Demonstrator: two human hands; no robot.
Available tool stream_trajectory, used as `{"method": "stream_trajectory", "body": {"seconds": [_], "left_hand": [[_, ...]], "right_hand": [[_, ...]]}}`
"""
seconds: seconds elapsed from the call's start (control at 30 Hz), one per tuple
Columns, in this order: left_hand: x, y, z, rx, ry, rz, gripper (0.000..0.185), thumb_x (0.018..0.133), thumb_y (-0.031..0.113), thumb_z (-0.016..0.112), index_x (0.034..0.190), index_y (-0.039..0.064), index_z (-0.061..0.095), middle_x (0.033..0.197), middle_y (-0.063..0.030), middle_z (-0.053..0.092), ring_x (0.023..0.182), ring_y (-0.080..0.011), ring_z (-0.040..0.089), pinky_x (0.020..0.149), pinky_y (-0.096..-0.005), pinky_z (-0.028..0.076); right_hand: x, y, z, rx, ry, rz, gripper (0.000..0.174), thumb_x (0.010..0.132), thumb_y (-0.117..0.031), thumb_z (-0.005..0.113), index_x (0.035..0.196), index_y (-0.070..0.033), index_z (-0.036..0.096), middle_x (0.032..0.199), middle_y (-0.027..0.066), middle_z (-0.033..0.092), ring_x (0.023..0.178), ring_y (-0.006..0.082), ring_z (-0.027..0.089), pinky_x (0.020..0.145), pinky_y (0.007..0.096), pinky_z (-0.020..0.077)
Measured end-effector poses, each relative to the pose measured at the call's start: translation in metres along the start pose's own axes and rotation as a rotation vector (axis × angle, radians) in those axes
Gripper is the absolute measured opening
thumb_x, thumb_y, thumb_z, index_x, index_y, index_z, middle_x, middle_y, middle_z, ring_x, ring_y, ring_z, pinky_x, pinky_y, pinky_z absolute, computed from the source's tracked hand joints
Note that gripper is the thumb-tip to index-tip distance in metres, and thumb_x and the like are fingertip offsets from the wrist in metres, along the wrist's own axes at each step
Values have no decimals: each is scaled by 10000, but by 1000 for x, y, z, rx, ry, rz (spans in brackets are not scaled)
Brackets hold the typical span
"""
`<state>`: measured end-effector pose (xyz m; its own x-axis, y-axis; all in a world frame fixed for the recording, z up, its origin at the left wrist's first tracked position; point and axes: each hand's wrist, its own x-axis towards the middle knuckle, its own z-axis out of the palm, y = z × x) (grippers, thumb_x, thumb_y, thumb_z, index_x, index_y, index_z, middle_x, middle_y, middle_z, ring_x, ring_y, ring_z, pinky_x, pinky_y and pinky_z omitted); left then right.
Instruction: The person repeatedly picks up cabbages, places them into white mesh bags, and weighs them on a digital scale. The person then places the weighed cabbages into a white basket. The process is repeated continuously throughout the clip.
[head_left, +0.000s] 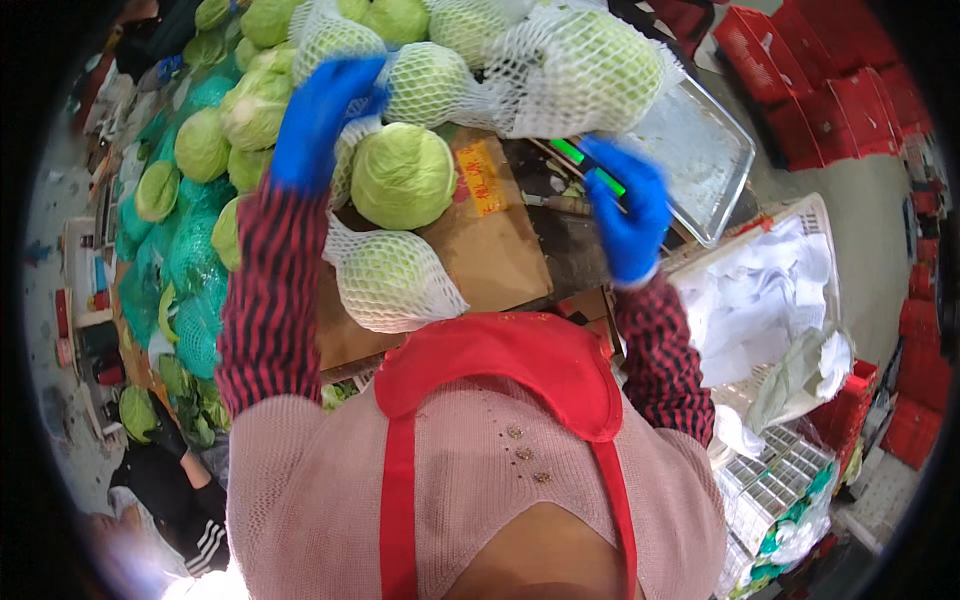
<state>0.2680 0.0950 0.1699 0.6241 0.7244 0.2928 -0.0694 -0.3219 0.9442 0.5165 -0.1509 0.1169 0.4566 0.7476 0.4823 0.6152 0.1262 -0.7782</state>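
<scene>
My left hand (322, 112), in a blue glove and blurred, is over net-wrapped cabbages at the upper left; its grip is unclear. A white foam-netted cabbage (426, 82) lies just right of it. Below sits a bare green cabbage (403, 176) on brown cardboard (487, 259), with another netted cabbage (390, 279) nearer my body. My right hand (626, 202), also blue-gloved and blurred, is by a dark strip with bright green bands (609, 182); whether it holds the strip is unclear. A knife with a wooden handle (566, 204) lies to its left. Larger netted cabbages (600, 71) are above.
A metal tray (701, 161) lies right of my right hand, above a white basket (814, 217) of white sheets. Green net bags (199, 255) and loose cabbages (202, 145) fill the left. A co-worker's black-gloved hand (169, 427) touches a cabbage at lower left. Red crates (825, 112) stand at upper right.
</scene>
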Motion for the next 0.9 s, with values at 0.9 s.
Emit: {"method": "stream_trajectory", "body": {"seconds": [0.9], "left_hand": [[-131,24,115,-161,-409,-196,394,842,73,567,1234,93,538,976,-51,602,841,-110,551,785,-258,448]], "right_hand": [[-19,72,-127,564,277,284,547,907,-343,464,1348,-40,351,1328,124,429,1214,237,415,1022,357,318]]}}
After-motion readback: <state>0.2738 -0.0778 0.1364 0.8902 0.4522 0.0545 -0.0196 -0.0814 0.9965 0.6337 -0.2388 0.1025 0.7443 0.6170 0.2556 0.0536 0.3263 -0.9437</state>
